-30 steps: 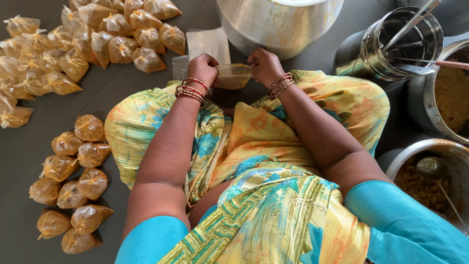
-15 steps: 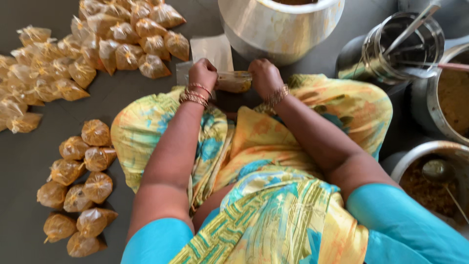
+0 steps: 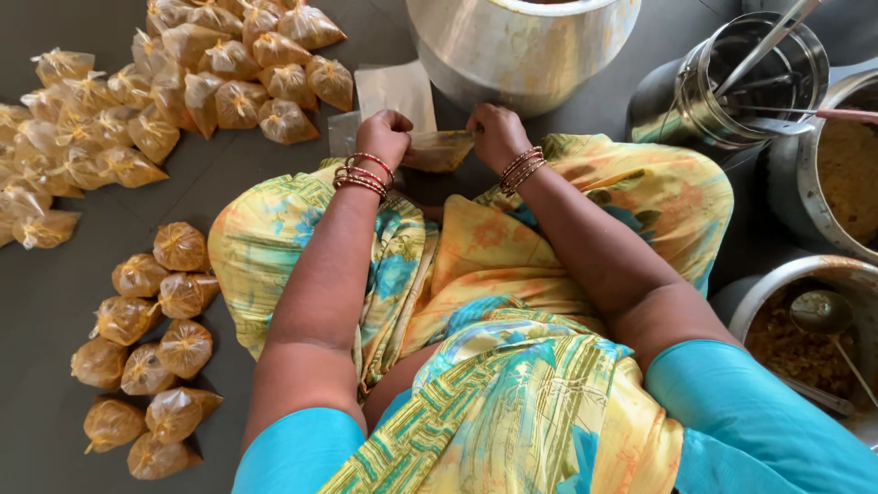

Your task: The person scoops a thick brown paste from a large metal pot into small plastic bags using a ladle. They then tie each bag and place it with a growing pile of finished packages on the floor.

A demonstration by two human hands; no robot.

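head view: against the frame half a second back, the small filled plastic bag (image 3: 441, 149) has been kept between both hands at about 12 o'clock, just past the knees; the whole scene is seen a little higher and to the right, and the hands have barely shifted. the left hand (image 3: 385, 137) is clenched on the bag's left end, and the right hand (image 3: 495, 134) is clenched on its right end, so the bag is gripped from both sides. red and gold bangles (image 3: 362, 174) are worn on both wrists.

a large metal pot (image 3: 521, 46) is set just beyond the hands at 12 o'clock, leaving only a narrow strip of room there. flat empty bags (image 3: 393, 89) are laid at 11 o'clock, touching the left hand's far side. a heap of tied packets (image 3: 165, 87) is spread at 10 o'clock, and a smaller cluster of packets (image 3: 146, 348) at 8 o'clock, with bare floor between the two. a steel container (image 3: 750, 78) with utensils is stood at 2 o'clock, a pot of yellow food (image 3: 846, 174) at 3 o'clock, and a bowl with a ladle (image 3: 805, 329) at 4 o'clock, crowding the right side.

everything is rested on a dark grey floor (image 3: 46, 302).
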